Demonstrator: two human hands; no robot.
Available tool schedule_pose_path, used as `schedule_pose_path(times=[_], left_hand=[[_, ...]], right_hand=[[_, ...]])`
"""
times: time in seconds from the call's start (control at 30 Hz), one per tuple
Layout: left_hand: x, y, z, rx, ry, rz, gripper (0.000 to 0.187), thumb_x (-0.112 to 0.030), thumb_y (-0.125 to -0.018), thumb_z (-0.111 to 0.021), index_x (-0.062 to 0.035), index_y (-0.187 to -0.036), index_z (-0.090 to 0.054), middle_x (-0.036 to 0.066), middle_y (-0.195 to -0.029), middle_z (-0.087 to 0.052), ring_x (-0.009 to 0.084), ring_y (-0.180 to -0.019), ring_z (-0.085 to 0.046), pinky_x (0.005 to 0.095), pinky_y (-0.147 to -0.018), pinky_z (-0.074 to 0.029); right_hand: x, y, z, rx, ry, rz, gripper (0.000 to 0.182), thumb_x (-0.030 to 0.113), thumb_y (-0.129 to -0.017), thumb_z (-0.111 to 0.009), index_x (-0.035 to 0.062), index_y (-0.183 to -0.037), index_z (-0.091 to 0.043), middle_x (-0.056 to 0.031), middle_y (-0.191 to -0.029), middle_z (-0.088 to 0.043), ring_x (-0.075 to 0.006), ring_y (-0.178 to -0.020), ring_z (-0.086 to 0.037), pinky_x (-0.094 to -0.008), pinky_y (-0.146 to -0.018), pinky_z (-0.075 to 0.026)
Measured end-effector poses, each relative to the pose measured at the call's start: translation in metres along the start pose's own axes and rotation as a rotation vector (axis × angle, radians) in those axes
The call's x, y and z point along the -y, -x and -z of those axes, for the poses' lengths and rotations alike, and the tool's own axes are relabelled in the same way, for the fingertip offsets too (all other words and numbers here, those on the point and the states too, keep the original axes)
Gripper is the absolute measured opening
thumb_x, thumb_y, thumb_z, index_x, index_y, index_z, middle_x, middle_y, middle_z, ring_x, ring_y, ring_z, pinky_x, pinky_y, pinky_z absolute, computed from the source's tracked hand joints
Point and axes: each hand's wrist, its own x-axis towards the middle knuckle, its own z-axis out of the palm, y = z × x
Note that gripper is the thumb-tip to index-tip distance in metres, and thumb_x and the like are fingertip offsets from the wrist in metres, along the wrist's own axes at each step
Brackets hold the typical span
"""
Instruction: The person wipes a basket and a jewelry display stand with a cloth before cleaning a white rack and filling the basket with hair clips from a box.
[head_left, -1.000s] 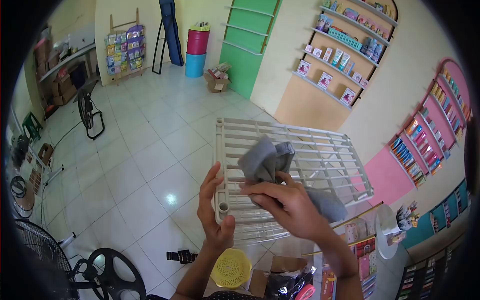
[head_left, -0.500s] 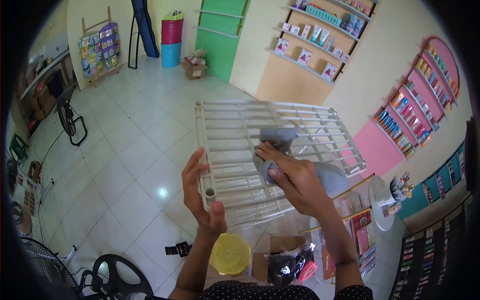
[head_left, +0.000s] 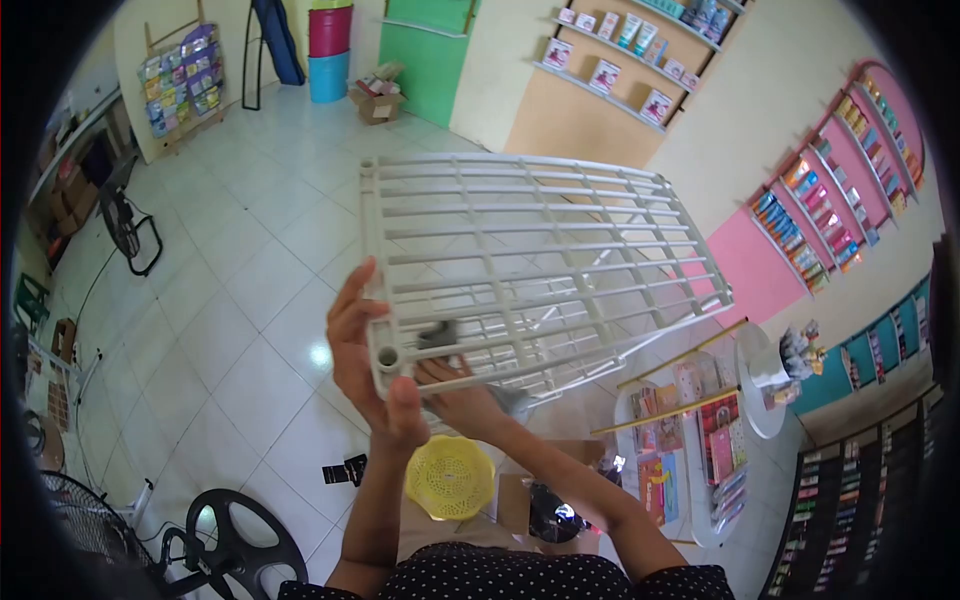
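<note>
A white slatted plastic rack (head_left: 540, 240) is raised and tilted in front of me. My left hand (head_left: 368, 350) grips its near left corner, beside the round hole, with the thumb at the bottom edge and the fingers along the left side. Below the rack's near edge, my right hand (head_left: 455, 395) is closed on a grey cloth (head_left: 437, 338). Part of the cloth shows between the slats and part hangs out to the right of the hand. The slats partly hide the fingers. Another white rack layer shows underneath.
Below the hands are a yellow basket (head_left: 450, 478) and an open box (head_left: 516, 503). A black fan base (head_left: 245, 540) stands lower left. At right are a display stand (head_left: 690, 440) and a round white table (head_left: 760, 395). Stocked shelves (head_left: 810, 220) line the wall.
My right hand has moved with the cloth from the top of the slats down and left, to below the near edge. The rack and my left hand sit slightly higher and further left in view.
</note>
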Motion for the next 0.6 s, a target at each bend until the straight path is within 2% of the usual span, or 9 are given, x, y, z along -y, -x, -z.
schedule_pose_path(times=[0.1, 0.17, 0.27, 0.3, 0.33, 0.4, 0.43, 0.53, 0.6], left_hand=[[0.004, -0.003, -0.003, -0.044, 0.035, 0.013, 0.055, -0.054, -0.078, -0.035, -0.0037, -0.100, -0.039, 0.021, -0.120, -0.035, 0.0310, -0.109, -0.039, 0.0422, -0.088, -0.037], [0.005, -0.003, -0.001, 0.004, -0.006, 0.006, 0.055, -0.054, -0.078, -0.035, -0.0040, -0.099, -0.039, 0.021, -0.119, -0.036, 0.0305, -0.110, -0.039, 0.0425, -0.087, -0.038], [0.006, -0.003, -0.002, -0.013, -0.037, -0.010, 0.055, -0.055, -0.077, -0.034, -0.0041, -0.098, -0.040, 0.021, -0.117, -0.037, 0.0306, -0.108, -0.040, 0.0428, -0.086, -0.039], [0.005, -0.004, -0.001, -0.039, -0.034, 0.002, 0.055, -0.055, -0.077, -0.034, -0.0039, -0.098, -0.040, 0.021, -0.116, -0.038, 0.0305, -0.108, -0.040, 0.0428, -0.086, -0.039], [0.005, -0.005, 0.000, -0.050, -0.006, 0.014, 0.056, -0.055, -0.077, -0.033, -0.0035, -0.098, -0.041, 0.021, -0.115, -0.039, 0.0299, -0.106, -0.043, 0.0413, -0.083, -0.042], [0.011, -0.006, 0.003, -0.033, -0.044, -0.024, 0.056, -0.055, -0.077, -0.033, -0.0036, -0.098, -0.041, 0.020, -0.115, -0.039, 0.0295, -0.105, -0.043, 0.0410, -0.083, -0.042], [0.012, -0.004, 0.004, -0.012, -0.080, -0.066, 0.056, -0.055, -0.077, -0.032, -0.0037, -0.098, -0.041, 0.020, -0.115, -0.039, 0.0291, -0.105, -0.043, 0.0407, -0.082, -0.043], [0.011, -0.001, -0.003, -0.028, -0.060, -0.067, 0.056, -0.055, -0.077, -0.032, -0.0040, -0.098, -0.041, 0.020, -0.115, -0.039, 0.0290, -0.106, -0.043, 0.0410, -0.083, -0.042], [0.009, -0.002, -0.003, -0.030, -0.051, -0.053, 0.056, -0.055, -0.077, -0.032, -0.0041, -0.098, -0.041, 0.020, -0.115, -0.039, 0.0290, -0.106, -0.042, 0.0413, -0.084, -0.041]], right_hand=[[0.003, -0.010, 0.012, 0.008, 0.009, 0.020, 0.044, 0.024, -0.078, -0.049, 0.0054, -0.117, -0.040, -0.0104, -0.123, -0.037, -0.0224, -0.117, -0.033, -0.0518, -0.095, -0.022], [-0.008, 0.002, 0.024, 0.100, 0.146, -0.092, 0.043, 0.024, -0.078, -0.048, 0.0075, -0.117, -0.040, -0.0089, -0.126, -0.034, -0.0217, -0.119, -0.029, -0.0532, -0.095, -0.020], [-0.056, 0.025, 0.028, -0.050, 0.204, -0.235, 0.046, 0.015, -0.074, -0.053, 0.0099, -0.118, -0.040, -0.0114, -0.120, -0.041, -0.0250, -0.114, -0.037, -0.0543, -0.095, -0.019], [-0.069, 0.034, 0.042, -0.161, 0.237, -0.267, 0.047, 0.002, -0.072, -0.046, 0.0094, -0.118, -0.041, -0.0117, -0.118, -0.045, -0.0245, -0.116, -0.038, -0.0516, -0.097, -0.017], [-0.096, 0.051, 0.051, -0.067, 0.270, -0.336, 0.047, 0.002, -0.071, -0.048, 0.0075, -0.117, -0.041, -0.0123, -0.118, -0.045, -0.0268, -0.116, -0.037, -0.0536, -0.096, -0.017], [-0.130, 0.076, 0.068, -0.104, 0.348, -0.485, 0.040, 0.007, -0.075, -0.046, 0.0079, -0.115, -0.042, -0.0102, -0.114, -0.049, -0.0284, -0.115, -0.037, -0.0595, -0.093, -0.015], [-0.128, 0.077, 0.087, -0.028, 0.468, -0.568, 0.032, 0.011, -0.079, -0.045, 0.0064, -0.111, -0.046, -0.0123, -0.110, -0.051, -0.0299, -0.113, -0.039, -0.0565, -0.093, -0.018], [-0.142, 0.088, 0.074, -0.143, 0.451, -0.564, 0.030, 0.013, -0.081, -0.044, 0.0047, -0.110, -0.048, -0.0140, -0.108, -0.052, -0.0311, -0.111, -0.041, -0.0541, -0.093, -0.021], [-0.131, 0.072, 0.046, -0.329, 0.298, -0.523, 0.032, 0.012, -0.081, -0.044, 0.0045, -0.112, -0.048, -0.0158, -0.108, -0.052, -0.0307, -0.108, -0.043, -0.0510, -0.092, -0.025]])
